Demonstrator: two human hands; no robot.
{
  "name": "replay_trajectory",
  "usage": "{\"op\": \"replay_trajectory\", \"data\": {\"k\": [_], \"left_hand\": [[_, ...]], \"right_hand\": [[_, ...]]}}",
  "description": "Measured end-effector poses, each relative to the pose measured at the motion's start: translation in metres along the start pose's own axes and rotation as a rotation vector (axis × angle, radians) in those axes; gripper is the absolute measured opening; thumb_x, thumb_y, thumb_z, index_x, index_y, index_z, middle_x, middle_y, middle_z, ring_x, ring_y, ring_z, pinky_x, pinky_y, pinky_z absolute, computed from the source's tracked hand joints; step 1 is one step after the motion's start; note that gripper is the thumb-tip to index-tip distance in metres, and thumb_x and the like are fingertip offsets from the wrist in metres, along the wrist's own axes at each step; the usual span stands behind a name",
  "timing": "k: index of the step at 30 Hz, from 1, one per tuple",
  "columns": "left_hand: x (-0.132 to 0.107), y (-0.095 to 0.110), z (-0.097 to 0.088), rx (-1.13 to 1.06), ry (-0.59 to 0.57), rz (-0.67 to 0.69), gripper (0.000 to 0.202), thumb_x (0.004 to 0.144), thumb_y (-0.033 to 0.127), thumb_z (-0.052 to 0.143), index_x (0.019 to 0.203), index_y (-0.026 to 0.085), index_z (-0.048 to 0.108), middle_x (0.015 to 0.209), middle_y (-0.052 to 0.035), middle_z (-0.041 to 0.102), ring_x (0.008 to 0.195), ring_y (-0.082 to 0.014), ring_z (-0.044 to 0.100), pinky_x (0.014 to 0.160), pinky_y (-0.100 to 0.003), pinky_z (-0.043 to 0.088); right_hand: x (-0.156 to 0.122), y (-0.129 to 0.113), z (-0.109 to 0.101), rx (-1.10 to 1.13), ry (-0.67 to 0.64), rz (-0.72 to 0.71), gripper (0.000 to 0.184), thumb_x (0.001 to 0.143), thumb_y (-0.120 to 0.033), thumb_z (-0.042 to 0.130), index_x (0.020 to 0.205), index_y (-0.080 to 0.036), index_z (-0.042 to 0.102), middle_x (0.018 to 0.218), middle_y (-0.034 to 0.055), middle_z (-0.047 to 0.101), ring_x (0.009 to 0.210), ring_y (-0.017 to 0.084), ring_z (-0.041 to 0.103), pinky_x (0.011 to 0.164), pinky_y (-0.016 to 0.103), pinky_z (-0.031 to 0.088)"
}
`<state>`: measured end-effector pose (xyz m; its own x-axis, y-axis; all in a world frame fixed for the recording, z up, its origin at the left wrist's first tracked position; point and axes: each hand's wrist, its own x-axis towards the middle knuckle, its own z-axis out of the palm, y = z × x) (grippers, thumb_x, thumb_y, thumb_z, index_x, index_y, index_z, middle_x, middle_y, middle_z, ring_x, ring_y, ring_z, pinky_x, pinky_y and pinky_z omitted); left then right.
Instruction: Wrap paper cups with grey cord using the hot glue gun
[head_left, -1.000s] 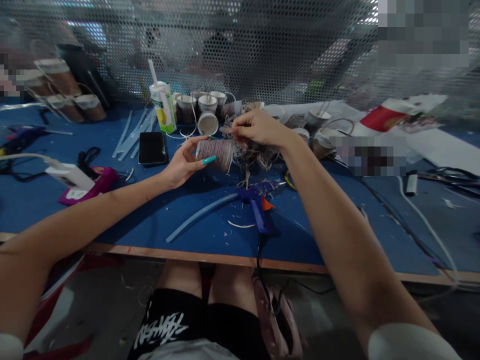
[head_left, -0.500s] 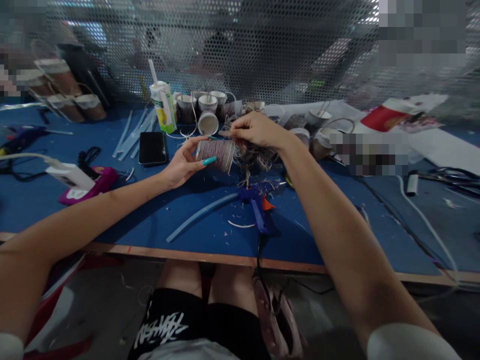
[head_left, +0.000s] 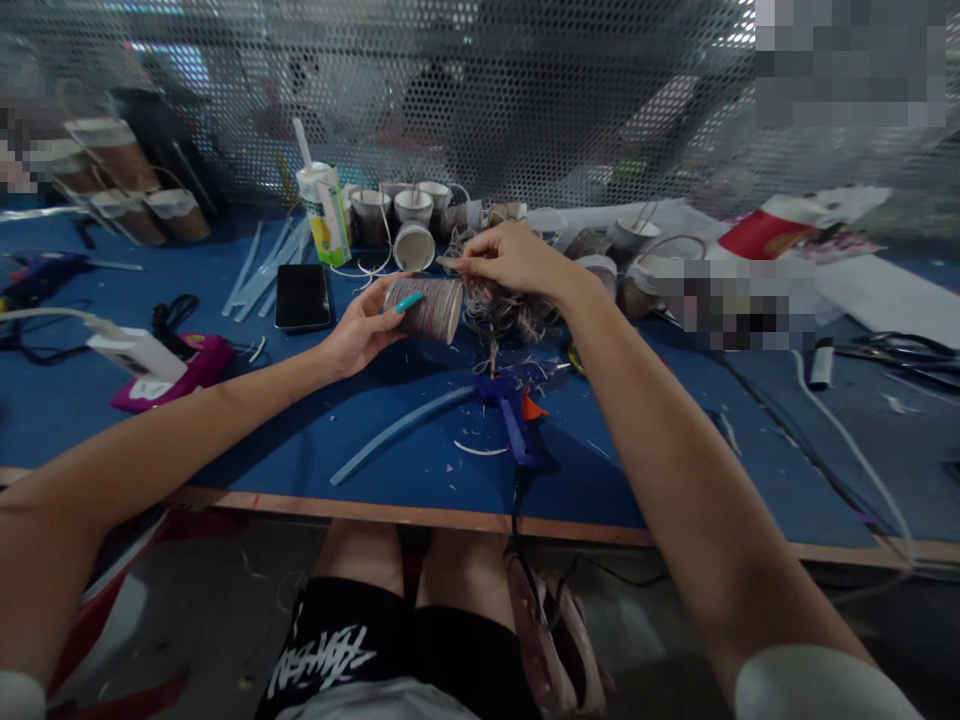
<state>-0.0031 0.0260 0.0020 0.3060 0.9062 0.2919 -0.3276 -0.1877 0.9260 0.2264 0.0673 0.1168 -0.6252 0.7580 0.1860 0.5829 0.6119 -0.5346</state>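
Observation:
A small cup (head_left: 433, 312) wound round with greyish-pink cord lies on its side in the air. My left hand (head_left: 358, 332) is closed round its left end, with the turquoise thumbnail resting on the windings. Just above and to the right of the cup, my right hand (head_left: 511, 260) pinches a strand of cord (head_left: 450, 263) between thumb and fingers. Behind and below that hand sits a tangled heap of cord (head_left: 521, 318). On the table nearer me lies a blue glue gun (head_left: 517, 412) with an orange trigger and a long glue stick (head_left: 397, 435) in its back.
Several cups (head_left: 412, 208) line the back by a perforated metal screen (head_left: 420, 90). To the left are a drink carton (head_left: 325, 215), a phone (head_left: 302, 297), loose glue sticks (head_left: 266, 270) and a purple power strip (head_left: 180, 375). Cables (head_left: 855, 460) cross the right side.
My left hand has turned the cup slightly and shifted it a little left; its thumb sits higher on the windings. My right hand stays almost in place.

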Motion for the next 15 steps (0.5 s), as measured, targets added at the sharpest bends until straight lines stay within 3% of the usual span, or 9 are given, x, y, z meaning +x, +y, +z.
{"op": "replay_trajectory", "data": {"k": [4, 8, 12, 15], "left_hand": [[0.001, -0.001, -0.004, 0.034, 0.007, -0.015, 0.060, 0.075, 0.049, 0.079, 0.127, 0.030, 0.058, 0.130, -0.0059, 0.065, 0.110, -0.0251, 0.065, 0.089, -0.043, 0.061], [0.004, -0.005, -0.008, 0.085, 0.096, -0.025, 0.059, 0.079, 0.059, 0.071, 0.128, 0.030, 0.059, 0.130, -0.0063, 0.064, 0.113, -0.0274, 0.065, 0.092, -0.049, 0.060], [0.009, -0.007, -0.010, 0.201, 0.204, -0.020, 0.067, 0.077, 0.059, 0.071, 0.133, 0.025, 0.058, 0.130, -0.0085, 0.065, 0.117, -0.0309, 0.064, 0.099, -0.052, 0.056], [0.012, -0.008, -0.012, 0.281, 0.224, 0.017, 0.066, 0.079, 0.056, 0.069, 0.134, 0.022, 0.059, 0.137, -0.0089, 0.064, 0.129, -0.0326, 0.059, 0.111, -0.052, 0.047]], "right_hand": [[0.000, 0.001, 0.002, -0.030, -0.007, 0.050, 0.045, 0.093, -0.052, 0.063, 0.063, -0.019, 0.058, 0.056, -0.0002, 0.057, 0.052, 0.012, 0.055, 0.065, 0.030, 0.053], [-0.001, -0.003, 0.004, -0.006, -0.005, 0.109, 0.036, 0.097, -0.041, 0.059, 0.069, -0.020, 0.059, 0.057, 0.0002, 0.060, 0.052, 0.012, 0.059, 0.069, 0.031, 0.059], [-0.004, -0.014, 0.001, -0.048, 0.043, 0.305, 0.031, 0.102, -0.033, 0.051, 0.078, -0.016, 0.060, 0.056, -0.0001, 0.060, 0.053, 0.011, 0.064, 0.063, 0.025, 0.059], [-0.009, -0.028, -0.010, -0.102, 0.080, 0.376, 0.032, 0.103, -0.035, 0.047, 0.085, -0.012, 0.061, 0.069, 0.0068, 0.069, 0.055, 0.014, 0.068, 0.064, 0.030, 0.061]]}}
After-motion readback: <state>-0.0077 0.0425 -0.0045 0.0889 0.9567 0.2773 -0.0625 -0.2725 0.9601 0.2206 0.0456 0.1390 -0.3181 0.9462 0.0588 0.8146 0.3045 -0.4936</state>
